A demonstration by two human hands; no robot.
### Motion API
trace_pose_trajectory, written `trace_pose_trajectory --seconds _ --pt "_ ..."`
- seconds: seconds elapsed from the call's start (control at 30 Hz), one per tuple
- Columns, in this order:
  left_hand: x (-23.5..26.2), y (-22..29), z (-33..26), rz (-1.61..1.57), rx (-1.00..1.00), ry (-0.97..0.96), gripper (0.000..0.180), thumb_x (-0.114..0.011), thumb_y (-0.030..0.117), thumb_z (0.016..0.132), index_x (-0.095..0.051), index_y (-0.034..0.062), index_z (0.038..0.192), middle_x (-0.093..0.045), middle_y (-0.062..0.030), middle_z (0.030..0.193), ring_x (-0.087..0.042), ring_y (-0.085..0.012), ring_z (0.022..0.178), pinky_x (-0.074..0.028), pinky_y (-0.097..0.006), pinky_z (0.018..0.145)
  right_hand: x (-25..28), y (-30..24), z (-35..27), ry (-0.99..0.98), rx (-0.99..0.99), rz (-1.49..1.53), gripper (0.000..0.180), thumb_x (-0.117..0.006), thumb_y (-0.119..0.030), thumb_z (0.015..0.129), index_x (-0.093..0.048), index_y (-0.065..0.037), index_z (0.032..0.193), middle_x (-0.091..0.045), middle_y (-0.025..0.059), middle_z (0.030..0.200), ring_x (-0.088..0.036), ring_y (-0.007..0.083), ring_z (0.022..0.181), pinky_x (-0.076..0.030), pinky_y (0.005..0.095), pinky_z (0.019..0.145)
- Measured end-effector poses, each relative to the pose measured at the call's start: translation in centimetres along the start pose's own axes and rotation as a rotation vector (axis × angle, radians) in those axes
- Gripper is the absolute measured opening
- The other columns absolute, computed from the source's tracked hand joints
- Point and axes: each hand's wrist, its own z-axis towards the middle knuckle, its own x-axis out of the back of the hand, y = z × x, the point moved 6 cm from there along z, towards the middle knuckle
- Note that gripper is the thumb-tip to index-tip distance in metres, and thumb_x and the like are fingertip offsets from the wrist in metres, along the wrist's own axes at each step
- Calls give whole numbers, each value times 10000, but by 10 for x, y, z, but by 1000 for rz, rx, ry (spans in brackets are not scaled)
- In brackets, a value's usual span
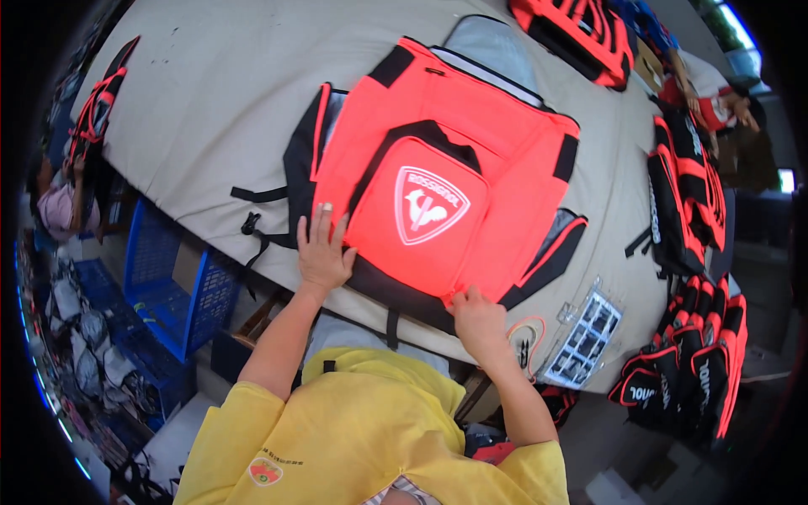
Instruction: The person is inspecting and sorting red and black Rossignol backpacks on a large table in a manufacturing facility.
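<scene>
Item inspected: a large bright-red fabric backpack with black trim and a white shield emblem (438,189), lying flat, front panel up, at the near edge of the beige padded tabletop (210,109). My left hand (322,252) lies spread and flat on its lower left corner, fingers extended, pinning the fabric. My right hand (476,317) is curled at the bottom edge, fingertips pressed together on what seems a seam or zipper pull; the exact grip is hidden. Judgement: soft, pliable, apparently empty, so light and floppy. The smooth cloth may slide. Best taken by the stiffer bottom edge or black straps (257,220). More red-and-black bags (686,198) sit along the right edge.
</scene>
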Motion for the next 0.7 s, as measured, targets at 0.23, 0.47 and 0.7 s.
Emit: trace_pose_trajectory --seconds 0.23,0.47,0.7 --pt "1 8 7 -118 20 35 719 -671 460 897 -536 153 1533 -400 -210 1640 -322 -373 1569 -209 -646 1251 19 58 71 174 -559 1299 572 -785 -157 991 -494 41 1442 -631 -14 850 -573 43 757 -477 207 652" --pt "-13 -15 -11 229 -77 214 636 -696 326 938 -519 238 1543 -447 -161 1622 -399 -297 1549 -319 -576 1222 -15 -58 3 -281 -88 1240 480 -749 -42 958 -609 -107 1412 -584 -30 796 -555 48 713 -478 229 673" --pt "-9 -2 -2 139 -68 82 596 -583 169 987 -483 196 1574 -415 -154 1642 -389 -313 1553 -310 -601 1234 -71 -32 -59 -82 -55 529 160 -686 -121 936 -722 -109 1091 -720 151 1039 -725 363 893 -575 475 772"
